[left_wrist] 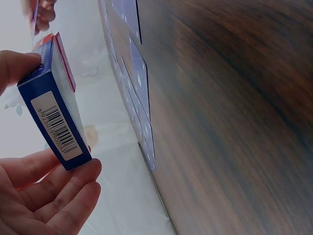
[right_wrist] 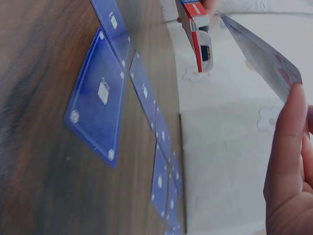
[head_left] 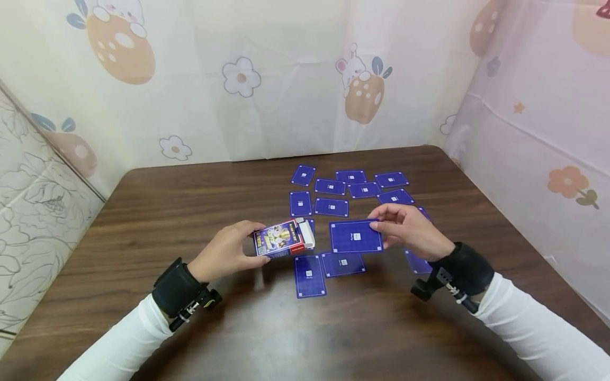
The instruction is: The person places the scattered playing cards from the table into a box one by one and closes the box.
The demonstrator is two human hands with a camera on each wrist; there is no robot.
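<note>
My left hand point(head_left: 224, 250) grips a small printed card box point(head_left: 278, 239) by its ends, thumb on one side and fingers on the other. A barcode shows on the dark blue end of the box point(left_wrist: 56, 125) in the left wrist view. Its white end flap point(head_left: 306, 233) stands open, facing right; the right wrist view shows something dark inside the opening. Between thumb and fingers, my right hand point(head_left: 411, 228) pinches one blue-backed playing card point(head_left: 352, 241), held above the table just right of the box. In the right wrist view this card point(right_wrist: 264, 56) shows its paler face, too oblique to read.
Several blue cards lie back up on the brown wooden table point(head_left: 200, 201), including a pair near me, one card upright point(head_left: 310, 280) and one sideways point(head_left: 343, 266). Another point(head_left: 416, 262) is partly under the right wrist. A patterned curtain point(head_left: 286, 116) hangs behind the table.
</note>
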